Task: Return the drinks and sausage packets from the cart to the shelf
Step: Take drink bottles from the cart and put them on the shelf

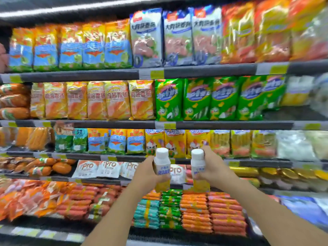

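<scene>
Clearly we were mid-carry, with 2 drinks up in front of the sausage shelving and no cart in sight. Our left hand (148, 172) was wrapped around the left bottle (161, 168), and our right hand (212, 167) was wrapped around the right bottle (198, 170), both upright with white caps on top and yellow at the base. They hung close together, not touching, before the tier with the white Pro packets (108, 169). Every tier we could see held sausage packets, so we judged no drinks slot was in view; the first job was to find the drinks section rather than push bottles in among the packets. We thought it best to keep both upright, set 1 down at a time, labels facing out, and release only once each base sat flat on the shelf (79, 77).
</scene>
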Available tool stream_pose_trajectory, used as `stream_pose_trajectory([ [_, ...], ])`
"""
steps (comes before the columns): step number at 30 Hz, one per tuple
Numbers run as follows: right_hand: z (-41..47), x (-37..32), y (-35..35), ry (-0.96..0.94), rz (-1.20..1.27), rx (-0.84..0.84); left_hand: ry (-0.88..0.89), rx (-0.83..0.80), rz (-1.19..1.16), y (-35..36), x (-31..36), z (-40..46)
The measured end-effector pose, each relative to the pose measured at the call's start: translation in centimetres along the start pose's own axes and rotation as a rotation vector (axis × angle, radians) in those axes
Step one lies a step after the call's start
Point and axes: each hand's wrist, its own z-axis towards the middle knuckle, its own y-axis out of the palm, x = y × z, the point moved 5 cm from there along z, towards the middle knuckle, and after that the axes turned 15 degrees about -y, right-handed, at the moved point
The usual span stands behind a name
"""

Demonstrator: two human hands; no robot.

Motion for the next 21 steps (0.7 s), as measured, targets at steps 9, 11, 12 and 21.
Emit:
stream_pose_trajectory([
  [9,-10.7,14.0,-20.4,0.200,-0.118,0.241,0.196,-0.174,0.113,21.6,17.2,2.3],
  [11,-12.6,15.9,-23.9,0.233,-0.124,0.290,0.211,-0.198,0.123,25.3,20.1,2.4],
  [12,-13.4,16.7,-25.4,0.252,-0.129,0.318,0.224,-0.203,0.131,27.0,21.6,2.3],
  [21,-15.9,21.4,-34.9,0.262,-0.223,0.427,0.384,-0.212,0.168,35.0,32.7,3.1],
])
